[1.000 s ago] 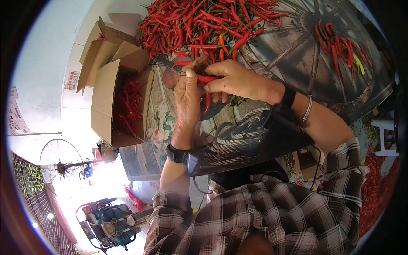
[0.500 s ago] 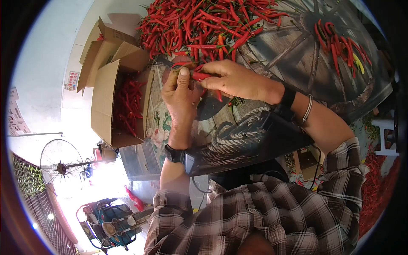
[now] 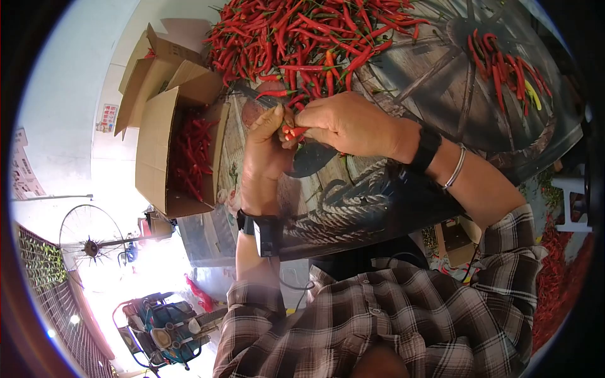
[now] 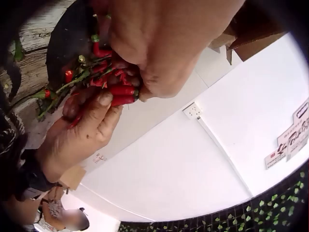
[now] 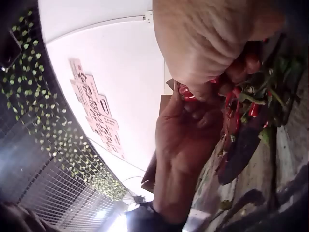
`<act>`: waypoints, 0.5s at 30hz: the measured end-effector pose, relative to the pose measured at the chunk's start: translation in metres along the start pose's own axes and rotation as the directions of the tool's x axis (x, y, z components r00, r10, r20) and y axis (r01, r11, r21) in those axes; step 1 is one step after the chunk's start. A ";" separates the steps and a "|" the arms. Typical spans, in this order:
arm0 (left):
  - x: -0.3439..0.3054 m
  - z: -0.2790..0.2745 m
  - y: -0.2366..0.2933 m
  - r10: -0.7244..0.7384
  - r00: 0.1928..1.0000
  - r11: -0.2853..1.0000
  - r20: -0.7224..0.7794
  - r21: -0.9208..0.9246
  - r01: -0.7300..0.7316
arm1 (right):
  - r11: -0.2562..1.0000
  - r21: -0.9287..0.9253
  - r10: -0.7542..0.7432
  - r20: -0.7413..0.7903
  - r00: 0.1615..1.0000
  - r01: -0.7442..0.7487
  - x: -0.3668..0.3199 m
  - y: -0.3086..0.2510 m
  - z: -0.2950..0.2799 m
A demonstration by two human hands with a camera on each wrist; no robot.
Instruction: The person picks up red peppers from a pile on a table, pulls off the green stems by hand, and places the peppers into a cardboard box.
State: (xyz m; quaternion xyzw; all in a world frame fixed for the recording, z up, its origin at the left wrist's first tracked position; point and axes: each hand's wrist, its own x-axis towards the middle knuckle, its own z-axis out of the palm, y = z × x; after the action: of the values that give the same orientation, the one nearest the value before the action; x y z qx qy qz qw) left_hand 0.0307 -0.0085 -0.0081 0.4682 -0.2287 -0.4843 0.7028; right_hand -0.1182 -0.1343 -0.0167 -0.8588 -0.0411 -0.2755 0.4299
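In the head view, my left hand (image 3: pixel 261 148) and right hand (image 3: pixel 356 125) meet above the near part of the table. My right hand pinches red chillies (image 3: pixel 295 132) between thumb and fingers. The left wrist view shows two chillies (image 4: pixel 122 91) side by side in my right hand (image 4: pixel 87 128), their green stem ends against the fingers of my left hand (image 4: pixel 166 48). In the right wrist view, my left hand (image 5: pixel 186 140) has curled fingers at the chillies (image 5: pixel 187 93), partly covered by my right hand (image 5: pixel 207 43). Stems and chilli pieces (image 4: pixel 68 76) lie underneath.
A big heap of red chillies (image 3: pixel 277 38) covers the table's back. A smaller group (image 3: pixel 498 79) with a yellow chilli (image 3: pixel 532 94) lies at the right. An open cardboard box (image 3: pixel 151 151) holding chillies stands at the left. Another person (image 4: pixel 60 212) appears in the left wrist view.
Both hands have shifted slightly towards my body, and my left wrist has turned. The chillies between the hands have changed angle and are now more hidden by my right hand.
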 end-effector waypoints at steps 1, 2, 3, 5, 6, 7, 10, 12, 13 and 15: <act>-0.001 0.000 0.002 -0.030 0.999 0.994 0.027 -0.107 0.033 | 0.996 -0.062 -0.068 -0.023 0.997 0.066 0.000 -0.001 0.000; -0.001 -0.001 0.004 -0.058 0.997 0.975 0.058 -0.212 0.069 | 0.996 -0.062 -0.068 -0.023 0.997 0.066 0.001 0.002 0.001; 0.002 -0.006 0.005 -0.057 0.997 0.975 0.060 -0.211 0.069 | 0.999 0.034 -0.023 -0.058 0.998 0.025 0.003 0.005 0.002; 0.009 -0.018 0.007 -0.012 0.985 0.899 0.173 -0.430 0.086 | 0.991 0.130 0.023 -0.089 0.996 -0.012 0.005 0.012 0.000; 0.009 -0.015 0.006 -0.011 0.985 0.899 0.174 -0.429 0.085 | 0.977 0.208 0.090 -0.178 0.980 -0.052 0.007 0.011 -0.004; 0.009 -0.012 0.003 0.043 0.997 0.980 -0.064 -0.190 -0.055 | 0.954 0.289 0.161 -0.258 0.953 -0.083 0.009 0.010 -0.008; 0.009 -0.017 -0.001 0.250 0.924 0.918 -0.290 0.374 -0.130 | 0.859 0.482 0.322 -0.243 0.915 -0.175 0.011 0.009 -0.021; 0.009 -0.019 -0.002 0.342 0.900 0.769 -0.270 0.631 -0.102 | 0.772 0.599 0.435 -0.251 0.865 -0.215 0.013 0.011 -0.025; 0.009 -0.017 -0.003 0.500 0.854 0.545 -0.144 0.818 -0.181 | 0.772 0.599 0.436 -0.254 0.863 -0.214 0.013 0.013 -0.025; 0.010 -0.015 -0.004 0.610 0.792 0.271 0.021 0.934 -0.233 | 0.695 0.713 0.450 -0.324 0.832 -0.098 0.015 0.016 -0.021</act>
State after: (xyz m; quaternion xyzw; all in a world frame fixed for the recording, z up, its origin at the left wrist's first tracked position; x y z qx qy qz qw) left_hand 0.0442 -0.0114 -0.0196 0.7659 -0.4433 0.0191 0.4653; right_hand -0.1104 -0.1628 -0.0105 -0.5465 0.1029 -0.3739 0.7423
